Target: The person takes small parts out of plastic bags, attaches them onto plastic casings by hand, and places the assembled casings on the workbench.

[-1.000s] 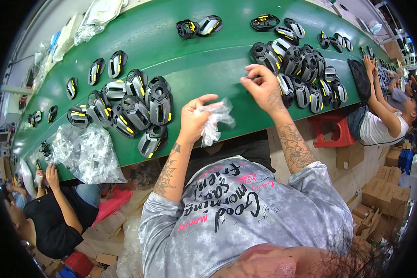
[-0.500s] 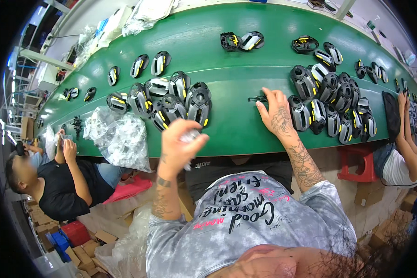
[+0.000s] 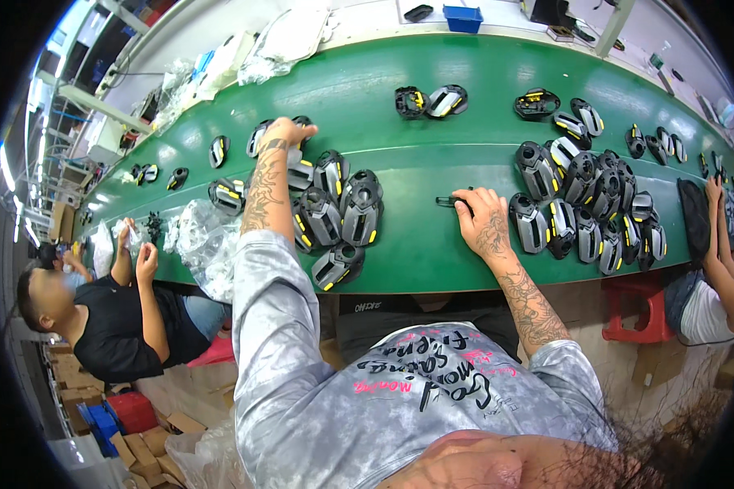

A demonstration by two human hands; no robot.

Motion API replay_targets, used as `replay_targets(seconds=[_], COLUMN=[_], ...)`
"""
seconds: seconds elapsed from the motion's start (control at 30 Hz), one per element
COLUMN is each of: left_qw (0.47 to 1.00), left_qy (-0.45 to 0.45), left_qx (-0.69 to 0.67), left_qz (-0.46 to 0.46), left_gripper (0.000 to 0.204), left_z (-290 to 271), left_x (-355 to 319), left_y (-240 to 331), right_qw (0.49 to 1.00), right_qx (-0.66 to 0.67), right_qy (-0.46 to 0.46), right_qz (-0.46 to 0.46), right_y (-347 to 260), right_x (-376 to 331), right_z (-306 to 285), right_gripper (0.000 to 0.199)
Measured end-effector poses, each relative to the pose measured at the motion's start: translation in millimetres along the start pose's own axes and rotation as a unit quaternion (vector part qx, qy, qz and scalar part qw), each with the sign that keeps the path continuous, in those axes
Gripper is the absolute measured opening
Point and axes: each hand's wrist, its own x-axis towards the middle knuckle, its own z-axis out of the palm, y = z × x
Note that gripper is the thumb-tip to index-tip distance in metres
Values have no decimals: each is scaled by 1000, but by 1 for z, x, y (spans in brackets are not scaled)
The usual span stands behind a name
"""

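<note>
My left hand (image 3: 279, 137) reaches out over the far left of the green table. It covers parts of two oval housings, and its fingertips are mostly hidden. My right hand (image 3: 483, 218) rests on the table, fingers bent, with a small black plastic part (image 3: 445, 201) at its thumb and fingertips. Left of centre, grey and black mouse-shaped housings (image 3: 360, 204) with yellow accents lie in a cluster. One such housing (image 3: 338, 267) lies tilted near the table's front edge. A larger group of the housings (image 3: 581, 178) sits just right of my right hand.
Clear plastic bags (image 3: 208, 244) lie left of the cluster, beside a seated person in a black top (image 3: 130, 326). More housings (image 3: 447, 101) stand along the back. At the right are a red stool (image 3: 636, 314) and another person (image 3: 714, 293). A blue bin (image 3: 463, 19) sits behind the table.
My left hand has moved from the front edge to the far left housings; it held a blurred greyish thing earlier. A housing now shows at the front edge. My right hand stays by the black part.
</note>
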Motion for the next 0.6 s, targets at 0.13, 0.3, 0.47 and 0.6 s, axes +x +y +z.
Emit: replay_targets(seconds=[0.13,0.3,0.47,0.6], left_qw=[999,926,855,826], left_qy=[-6,67,-103,-236], left_qx=[-34,-250,-279,-398], left_qz=[6,273,425,323], left_gripper=[72,56,63,83], left_z=[23,-3,35,108], left_x=[23,-58,-240,-285], left_y=[-7,56,77,71], right_qw=[999,995,991,988], right_qx=[38,80,102,120], right_qy=[7,10,20,25], right_qz=[11,65,86,99], right_y=[5,8,15,15], right_x=[2,2,1,1], right_z=[6,3,5,8], right_gripper=[16,25,40,40])
